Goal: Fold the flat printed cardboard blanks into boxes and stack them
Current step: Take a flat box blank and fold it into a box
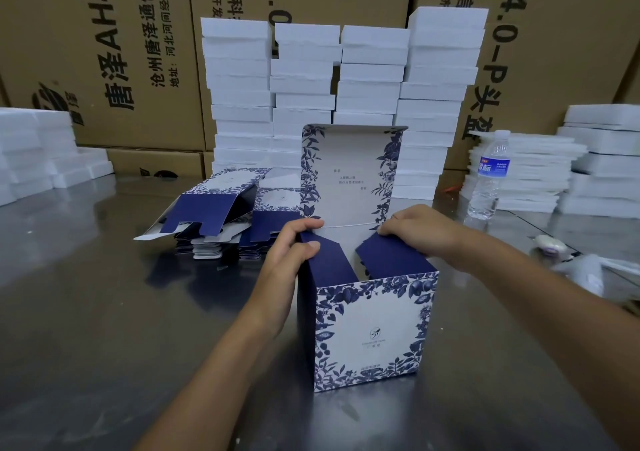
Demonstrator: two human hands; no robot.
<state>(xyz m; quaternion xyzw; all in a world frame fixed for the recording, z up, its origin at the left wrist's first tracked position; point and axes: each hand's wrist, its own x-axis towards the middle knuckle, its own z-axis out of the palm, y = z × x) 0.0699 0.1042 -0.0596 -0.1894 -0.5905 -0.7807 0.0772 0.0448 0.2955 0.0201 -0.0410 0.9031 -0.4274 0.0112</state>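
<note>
A blue-and-white floral box (pixel 372 336) stands upright on the steel table, its printed lid flap (pixel 351 173) raised at the back. My left hand (pixel 294 246) grips the left dark-blue side flap (pixel 327 260), thumb on top and fingers over the back corner. My right hand (pixel 420 231) pinches the right side flap (pixel 391 255) at its back corner. Both flaps tilt inward over the open top. A pile of flat blanks (pixel 221 222) lies to the left, with one half-opened blank resting on it.
Tall columns of white foam trays (pixel 341 80) stand behind the box, and more foam stacks sit far left (pixel 31 153) and right (pixel 602 160). A water bottle (pixel 490 177) stands at the right. Brown shipping cartons (pixel 104 52) form the back wall.
</note>
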